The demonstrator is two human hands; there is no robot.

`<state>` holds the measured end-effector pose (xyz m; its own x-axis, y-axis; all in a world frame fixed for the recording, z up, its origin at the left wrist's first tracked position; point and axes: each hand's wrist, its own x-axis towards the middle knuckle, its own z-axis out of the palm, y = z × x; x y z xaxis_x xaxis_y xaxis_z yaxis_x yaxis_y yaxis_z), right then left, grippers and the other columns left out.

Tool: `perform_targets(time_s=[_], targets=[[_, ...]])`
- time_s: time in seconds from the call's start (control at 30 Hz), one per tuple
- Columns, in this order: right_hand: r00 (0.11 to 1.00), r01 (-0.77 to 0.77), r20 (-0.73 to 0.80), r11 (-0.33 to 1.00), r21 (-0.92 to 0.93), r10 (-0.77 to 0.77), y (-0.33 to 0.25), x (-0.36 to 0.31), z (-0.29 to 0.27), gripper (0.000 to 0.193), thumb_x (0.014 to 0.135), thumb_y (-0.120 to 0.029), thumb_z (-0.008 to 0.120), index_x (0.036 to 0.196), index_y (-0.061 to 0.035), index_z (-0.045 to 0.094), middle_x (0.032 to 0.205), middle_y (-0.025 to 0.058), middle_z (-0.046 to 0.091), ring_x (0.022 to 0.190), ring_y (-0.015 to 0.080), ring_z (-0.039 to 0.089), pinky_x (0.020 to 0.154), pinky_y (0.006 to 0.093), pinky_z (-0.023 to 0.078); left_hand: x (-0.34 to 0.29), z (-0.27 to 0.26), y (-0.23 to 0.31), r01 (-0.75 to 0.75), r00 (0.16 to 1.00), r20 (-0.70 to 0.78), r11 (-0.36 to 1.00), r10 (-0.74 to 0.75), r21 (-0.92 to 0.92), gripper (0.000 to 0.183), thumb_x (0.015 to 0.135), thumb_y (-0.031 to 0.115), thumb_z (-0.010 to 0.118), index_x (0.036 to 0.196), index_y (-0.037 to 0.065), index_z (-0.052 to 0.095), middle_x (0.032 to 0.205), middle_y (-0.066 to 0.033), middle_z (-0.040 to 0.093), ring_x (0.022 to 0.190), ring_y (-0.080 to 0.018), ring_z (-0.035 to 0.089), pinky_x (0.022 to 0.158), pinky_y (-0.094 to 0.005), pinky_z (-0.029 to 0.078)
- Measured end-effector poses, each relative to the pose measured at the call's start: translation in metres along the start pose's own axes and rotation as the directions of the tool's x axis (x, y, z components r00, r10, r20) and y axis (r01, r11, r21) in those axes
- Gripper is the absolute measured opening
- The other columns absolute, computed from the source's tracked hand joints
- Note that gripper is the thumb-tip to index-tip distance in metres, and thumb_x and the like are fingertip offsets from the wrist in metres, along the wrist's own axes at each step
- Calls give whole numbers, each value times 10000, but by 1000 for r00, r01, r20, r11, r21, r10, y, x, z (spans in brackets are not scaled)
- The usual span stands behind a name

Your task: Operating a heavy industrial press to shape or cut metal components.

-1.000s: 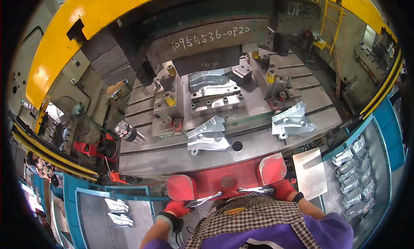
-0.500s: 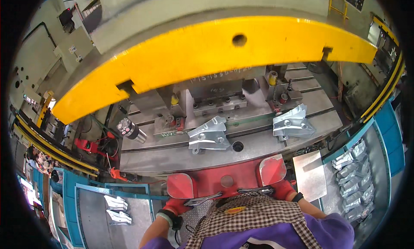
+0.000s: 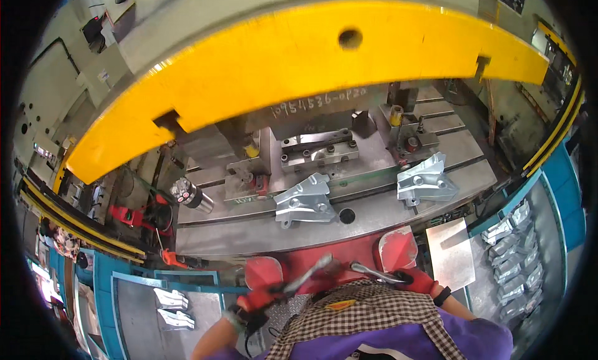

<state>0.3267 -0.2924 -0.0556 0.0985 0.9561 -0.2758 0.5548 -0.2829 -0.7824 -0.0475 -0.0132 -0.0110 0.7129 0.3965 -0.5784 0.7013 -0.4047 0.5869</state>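
Observation:
My left hand (image 3: 256, 299), in a red glove, is closed on the dark handle of a long silver hand tool (image 3: 310, 273), whose tip points up and to the right, slightly blurred. My right hand (image 3: 418, 281), also red-gloved, grips a second long silver hand tool (image 3: 372, 271) aimed left. Both tools are over the red control console (image 3: 302, 253) at my waist; their exact kind is unclear. On the press bed beyond lie two bent sheet-metal parts, one left of centre (image 3: 305, 201) and one to the right (image 3: 425, 180). Neither hand touches them.
A yellow press beam (image 3: 299, 58) spans above the die (image 3: 321, 154). Formed parts (image 3: 516, 260) fill the right blue-edged bin; two (image 3: 174, 308) lie in the left tray. A flat sheet (image 3: 451, 253) is beside the console, and a metal cylinder (image 3: 192, 195) stands on the bed's left.
The yellow beam has risen, showing more of the die. Both hands have swung their tools up from the console's near edge, and my left hand has shifted slightly.

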Motion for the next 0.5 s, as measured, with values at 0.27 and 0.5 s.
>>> perform_targets(time_s=[0.27,0.5], targets=[[977,57,-168,601,797,130,-30,26,8,425,915,-406,545,1109,-28,527,738,30,547,579,96,490,524,248,403,206,-138,54,-445,869,-458,701,188,-557,386,954,402,427,1057,80,613,797,7,606,643,-90,505,573,-264,416],[878,177,-373,519,836,300,-5,1,-2,427,957,-403,468,1069,0,555,707,19,554,575,110,515,519,248,431,269,-175,77,-476,808,-464,867,364,-147,340,977,320,401,1151,74,560,940,-47,636,804,-164,603,715,-291,487]])
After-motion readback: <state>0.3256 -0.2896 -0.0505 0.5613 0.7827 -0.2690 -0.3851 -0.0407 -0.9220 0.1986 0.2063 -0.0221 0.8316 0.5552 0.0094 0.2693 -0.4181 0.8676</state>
